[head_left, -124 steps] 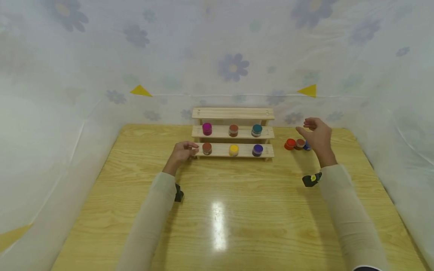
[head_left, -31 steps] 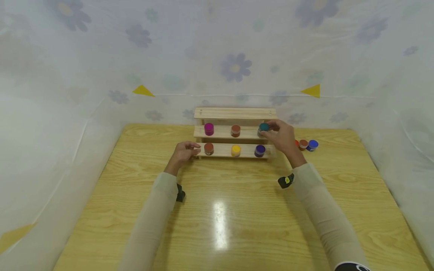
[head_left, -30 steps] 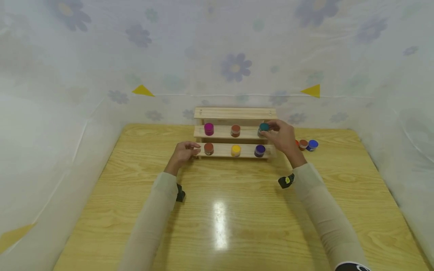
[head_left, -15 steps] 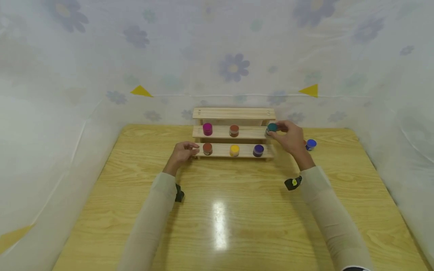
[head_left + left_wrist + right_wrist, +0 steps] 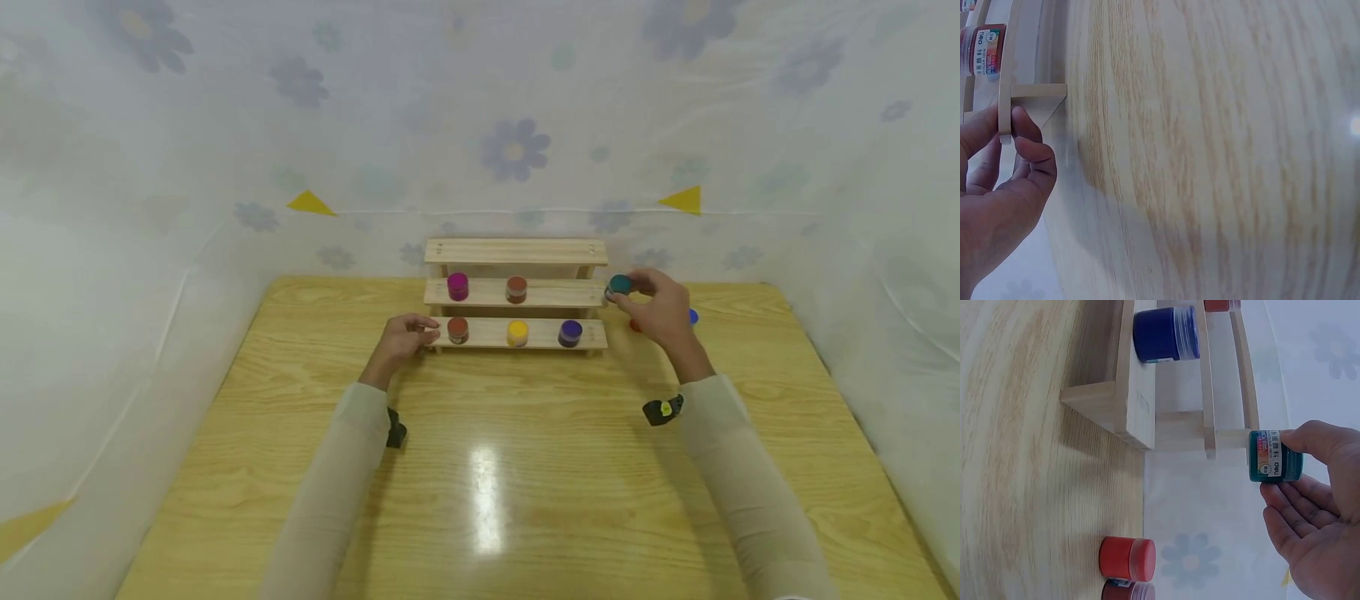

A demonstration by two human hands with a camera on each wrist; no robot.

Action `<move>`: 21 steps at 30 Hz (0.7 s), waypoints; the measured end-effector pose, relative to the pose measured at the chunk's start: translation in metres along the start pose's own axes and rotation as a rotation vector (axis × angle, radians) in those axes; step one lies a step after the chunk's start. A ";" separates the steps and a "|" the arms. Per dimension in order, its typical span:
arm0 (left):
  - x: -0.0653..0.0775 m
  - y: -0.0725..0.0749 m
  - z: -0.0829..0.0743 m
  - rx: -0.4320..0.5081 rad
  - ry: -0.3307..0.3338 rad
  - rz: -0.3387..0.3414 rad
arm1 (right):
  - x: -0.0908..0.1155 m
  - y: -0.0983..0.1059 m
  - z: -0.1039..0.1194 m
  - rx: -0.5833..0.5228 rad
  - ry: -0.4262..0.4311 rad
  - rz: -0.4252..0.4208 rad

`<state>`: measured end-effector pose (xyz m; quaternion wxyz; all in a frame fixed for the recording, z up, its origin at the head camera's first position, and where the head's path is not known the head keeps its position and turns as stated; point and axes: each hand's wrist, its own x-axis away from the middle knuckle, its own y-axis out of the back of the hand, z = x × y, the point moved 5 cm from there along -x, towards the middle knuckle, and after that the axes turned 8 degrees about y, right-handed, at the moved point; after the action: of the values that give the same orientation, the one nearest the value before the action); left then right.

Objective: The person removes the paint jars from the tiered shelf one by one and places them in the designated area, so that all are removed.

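My right hand [image 5: 663, 312] pinches a teal paint jar [image 5: 1275, 456] between thumb and fingers, off the right end of the middle step. The wooden three-step rack [image 5: 517, 251] stands at the back of the table. With thumb and fingertips my left hand [image 5: 1010, 181] grips the left end of its bottom step. On the middle step stand a magenta jar [image 5: 457, 287] and a reddish-brown jar [image 5: 517, 289]. The bottom step carries a brown jar [image 5: 457, 330], a yellow jar [image 5: 517, 333] and a dark purple-blue jar [image 5: 570, 333].
Right of the rack, a red jar [image 5: 1127, 558], a brown jar [image 5: 1127, 590] and a blue jar [image 5: 693, 317] stand on the wooden table [image 5: 480, 467], partly behind my right hand in the head view. A flowered white sheet [image 5: 375, 125] hangs behind.
My right hand has gone from beside the table jars to the teal jar, gripped it, and carried it rightward off the middle step. My left hand has stayed at the rack.
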<state>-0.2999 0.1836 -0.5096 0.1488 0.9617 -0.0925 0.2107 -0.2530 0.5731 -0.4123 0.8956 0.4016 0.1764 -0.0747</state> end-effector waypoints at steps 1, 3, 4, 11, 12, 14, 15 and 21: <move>0.000 0.000 0.000 -0.001 -0.004 0.000 | 0.001 0.001 -0.001 0.004 -0.005 0.003; -0.001 0.000 0.001 0.002 -0.007 0.003 | 0.004 0.004 -0.003 0.013 -0.020 0.010; -0.001 0.000 0.001 0.003 -0.009 0.005 | 0.005 0.005 -0.005 0.016 -0.026 0.013; -0.001 0.000 -0.001 0.005 -0.009 0.005 | 0.014 0.012 -0.016 0.038 -0.065 0.024; -0.004 0.000 0.002 0.004 -0.015 -0.001 | 0.016 0.013 -0.018 0.033 -0.075 0.026; -0.004 0.000 0.002 0.003 -0.012 -0.001 | 0.019 0.014 -0.022 0.037 -0.094 0.031; -0.004 0.000 0.002 0.003 -0.010 0.001 | 0.020 0.015 -0.024 0.035 -0.103 0.032; -0.002 0.000 0.002 -0.002 0.003 0.002 | 0.029 0.015 -0.032 -0.001 -0.152 0.056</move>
<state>-0.3013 0.1831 -0.5118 0.1497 0.9612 -0.0935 0.2120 -0.2298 0.6074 -0.4322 0.9083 0.3991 0.0966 -0.0798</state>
